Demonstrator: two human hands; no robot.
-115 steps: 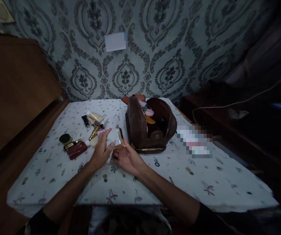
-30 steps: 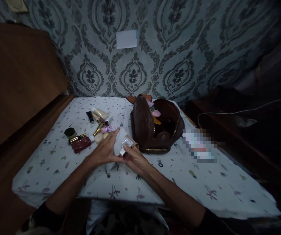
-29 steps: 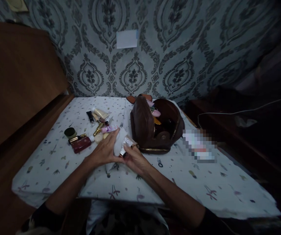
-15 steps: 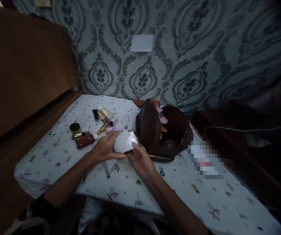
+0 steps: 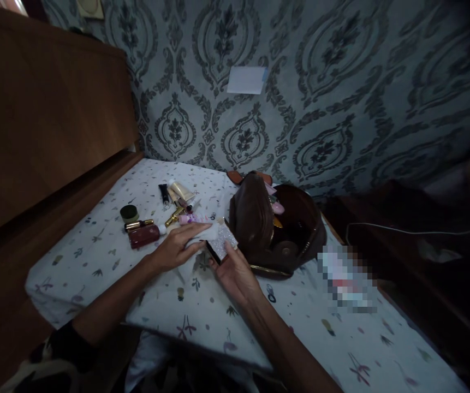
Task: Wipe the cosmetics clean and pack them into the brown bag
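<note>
A glittery silver case with a dark side edge (image 5: 225, 243) is held at its lower right by my right hand (image 5: 237, 273), thumb on top. My left hand (image 5: 179, 245) holds a white cloth or tissue (image 5: 208, 233) against the case's left side. Just right of them stands an open brown bag (image 5: 253, 218) with pink items inside. Left of my hands lie a dark red bottle (image 5: 143, 236), a gold and black tube (image 5: 138, 224), a round green jar (image 5: 129, 213), a pink tube (image 5: 189, 219) and a cream tube (image 5: 181, 191).
A patterned white cloth (image 5: 156, 322) covers the table. A wooden cabinet (image 5: 54, 103) rises at the left, and a papered wall (image 5: 206, 109) stands behind. At the right lies a blurred-out item (image 5: 347, 278), with a white cable (image 5: 402, 225) beyond it.
The cloth in my left hand has shifted off the case and looks flatter, uncovering more of the glittery face. The case is turned, showing its dark side. The whole view has shifted slightly.
</note>
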